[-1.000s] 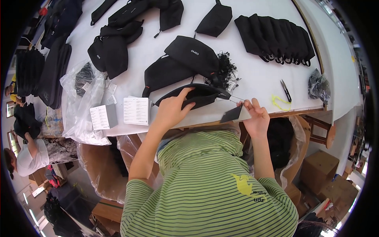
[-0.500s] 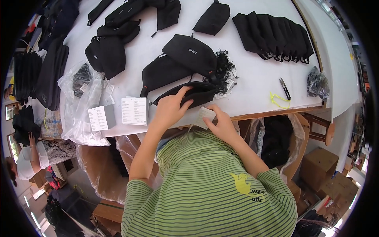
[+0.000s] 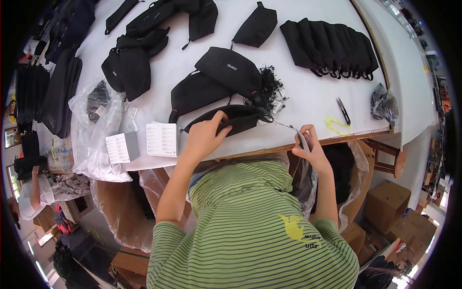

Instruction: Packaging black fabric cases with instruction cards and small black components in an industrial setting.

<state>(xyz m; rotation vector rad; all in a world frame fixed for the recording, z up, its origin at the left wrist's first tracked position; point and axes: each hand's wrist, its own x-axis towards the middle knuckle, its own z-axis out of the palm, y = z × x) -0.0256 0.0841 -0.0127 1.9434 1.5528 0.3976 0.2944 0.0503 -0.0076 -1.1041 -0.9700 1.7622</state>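
Observation:
My left hand (image 3: 206, 138) grips the near edge of a black zip pouch (image 3: 243, 116) lying at the table's front edge, its mouth parted. Pinched in my right hand (image 3: 314, 153) is a small hang tag (image 3: 302, 140), held edge-on to the right of the pouch. A thin cord runs taut from the tag to the pouch's right end. Just beyond lie two more black pouches (image 3: 226, 65), one overlapping the other. Beside them is a tangle of black tag strings (image 3: 272, 89). Two stacks of white printed tags, one a left stack (image 3: 120, 148) and one a right stack (image 3: 162, 139), stand left of my left hand.
A row of black pouches (image 3: 327, 48) lies at the far right, with thread snips (image 3: 343, 111) and yellow cord (image 3: 337, 126) nearer. Clear plastic bags (image 3: 98, 125) cover the table's left part. Lined cartons (image 3: 120, 207) stand below the edge. Another person (image 3: 36, 192) works at far left.
My right hand has moved right, away from the pouch, with the tag, and the cord is now stretched. The left hand stays on the pouch.

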